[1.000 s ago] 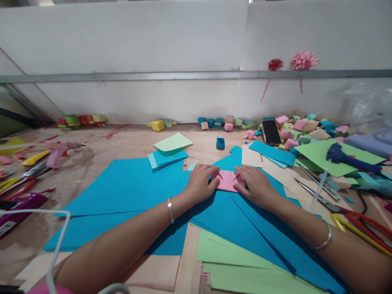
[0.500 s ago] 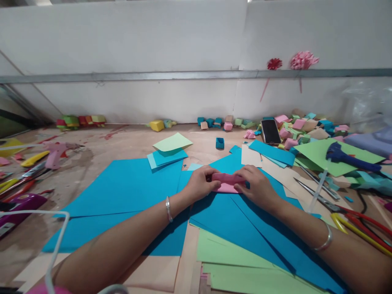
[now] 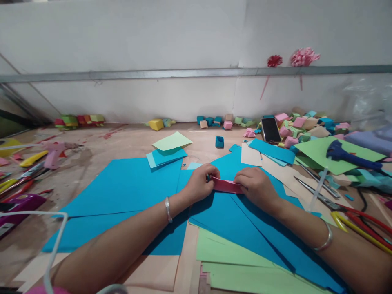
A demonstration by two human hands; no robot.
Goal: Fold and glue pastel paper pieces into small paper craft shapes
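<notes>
A folded strip of pink paper (image 3: 227, 185) is held between my two hands, just over the blue sheets. My left hand (image 3: 202, 180) pinches its left end with thumb and fingers. The right end is gripped by my right hand (image 3: 256, 185), its fingers bent over the edge. Under and around both hands lie large blue paper sheets (image 3: 122, 190). A small blue folded paper box (image 3: 219, 142) stands open-topped beyond my hands.
Scissors (image 3: 324, 200) and a blue glue gun (image 3: 349, 157) lie at the right, a pink glue gun (image 3: 55, 153) at the left. A phone (image 3: 270, 130) leans by a heap of small paper cubes (image 3: 301, 122). Green sheets (image 3: 245, 277) lie nearest me.
The pink paper has tipped from showing a raised flap over a flat lower part to a narrow band. My right hand's fingers have closed down over its right end.
</notes>
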